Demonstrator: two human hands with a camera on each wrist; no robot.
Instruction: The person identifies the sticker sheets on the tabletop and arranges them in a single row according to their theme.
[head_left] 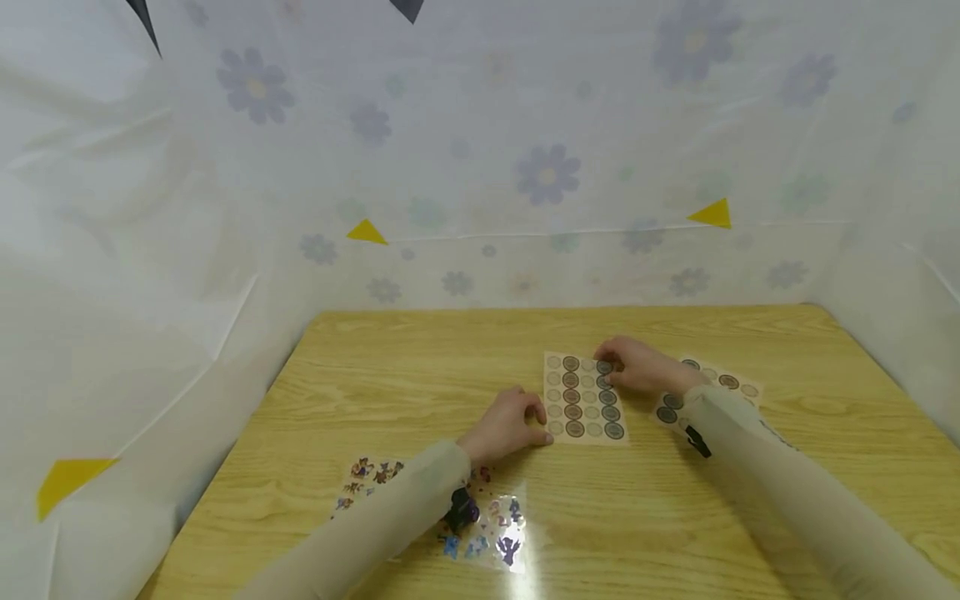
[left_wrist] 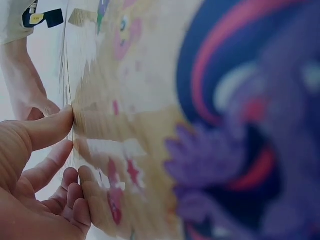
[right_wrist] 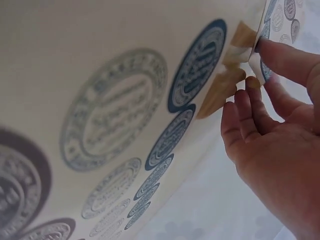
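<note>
A pale sheet of round stamp-like stickers [head_left: 583,398] lies on the wooden table, its circles in grey, brown and blue columns. My right hand [head_left: 637,367] pinches its upper right corner between thumb and fingers; in the right wrist view that sticker sheet [right_wrist: 278,17] runs into the grip. At the sheet's lower left edge is my left hand [head_left: 504,427], thumb and index finger apart, fingertips down on the table. The left wrist view shows the left hand [left_wrist: 37,170] with loosely bent fingers and nothing between them.
A second round-sticker sheet [head_left: 667,412] lies partly hidden under my right forearm. Below my left forearm lies a glossy clear sheet of cartoon character stickers [head_left: 495,533]. A flowered white curtain [head_left: 465,167] with yellow triangles hangs behind the table [head_left: 420,358].
</note>
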